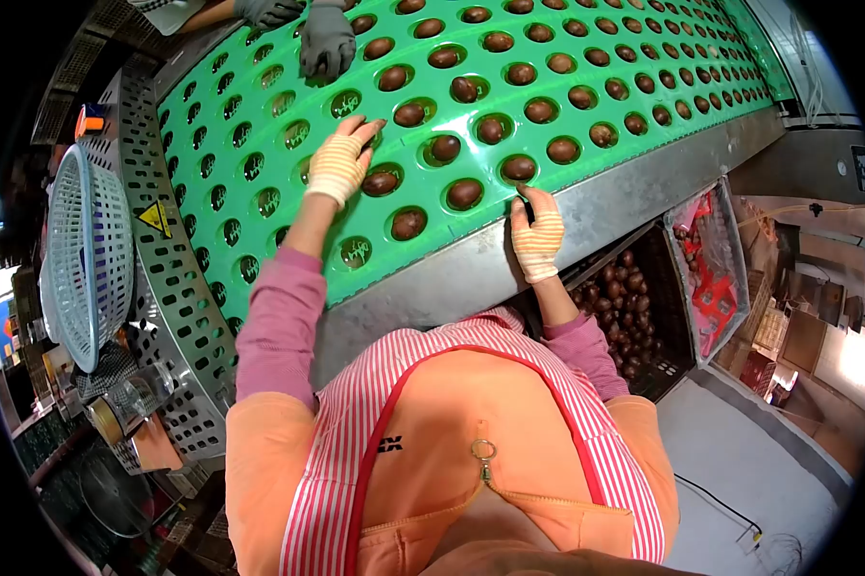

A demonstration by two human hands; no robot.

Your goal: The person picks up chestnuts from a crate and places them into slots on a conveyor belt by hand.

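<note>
Both my hands wear pale striped gloves with bare fingertips. My left hand (pixel 341 161) reaches over the green belt (pixel 432 257), its fingers apart and holding nothing I can see. Its fingertips are close to a glossy brown egg (pixel 409 114) and another brown egg (pixel 381 180), each sitting in an oval pocket. At the belt's near edge, my right hand (pixel 538 233) has its thumb and bent forefinger apart, with a dark gap between. Just beyond those fingertips lies a brown egg (pixel 519 168). A third pocketed egg (pixel 464 194) is between my hands.
A co-worker's grey-gloved hand (pixel 328 43) is over the belt's far side. A steel rail (pixel 432 288) borders the belt. Below right stands a dark crate with loose brown eggs (pixel 624 307). A plastic basket (pixel 92 259) hangs at left, beside perforated metal (pixel 178 317).
</note>
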